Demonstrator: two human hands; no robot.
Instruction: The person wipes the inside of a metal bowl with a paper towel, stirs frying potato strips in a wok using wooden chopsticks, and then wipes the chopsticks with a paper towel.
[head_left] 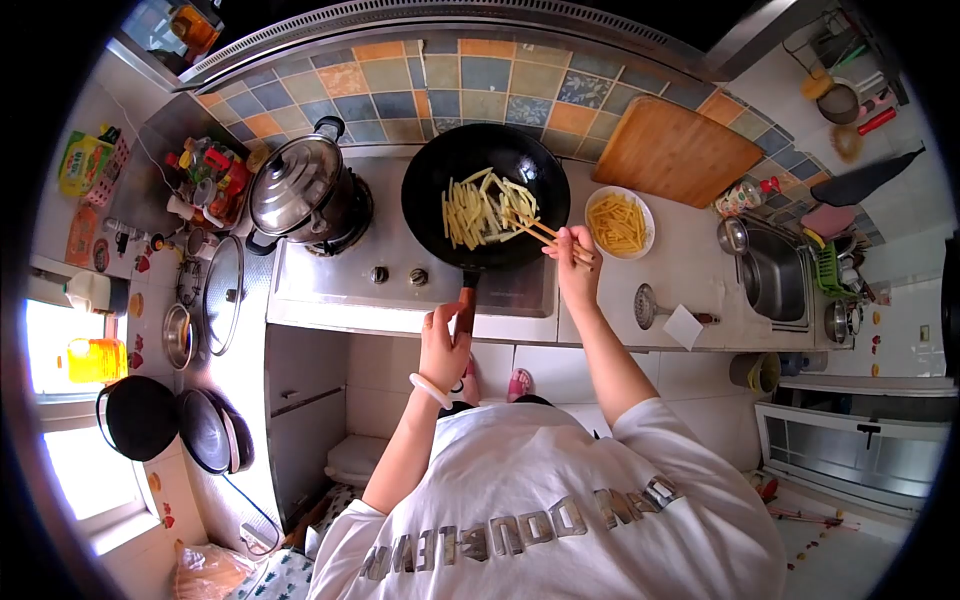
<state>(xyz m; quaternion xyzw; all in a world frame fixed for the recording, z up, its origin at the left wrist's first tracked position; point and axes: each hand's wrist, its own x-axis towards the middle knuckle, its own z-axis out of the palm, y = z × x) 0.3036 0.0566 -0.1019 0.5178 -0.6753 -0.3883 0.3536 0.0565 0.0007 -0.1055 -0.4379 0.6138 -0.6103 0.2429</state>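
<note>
A pair of chopsticks is grasped in the right hand, the grip being nearly closed, with the fingers bent about the sticks. The handle of a black wok is held in the left hand, its fingers curled over the wood; how tightly cannot be told. The chopsticks are slanted, their long axis running from the right hand up and leftward into the wok, where the tips are set among pale potato strips at the right of the heap. The wok is placed on the stove, with its handle pointed towards the person's body, almost straight. The strips are laid at mixed angles, many of those on the left being lengthwise to the handle. Just right of the wok, yellow strips are held in a white bowl on the worktop. Behind the bowl a cutting board is leaned on the tiles. Left of the wok a lidded pot is stood on the stove.
</note>
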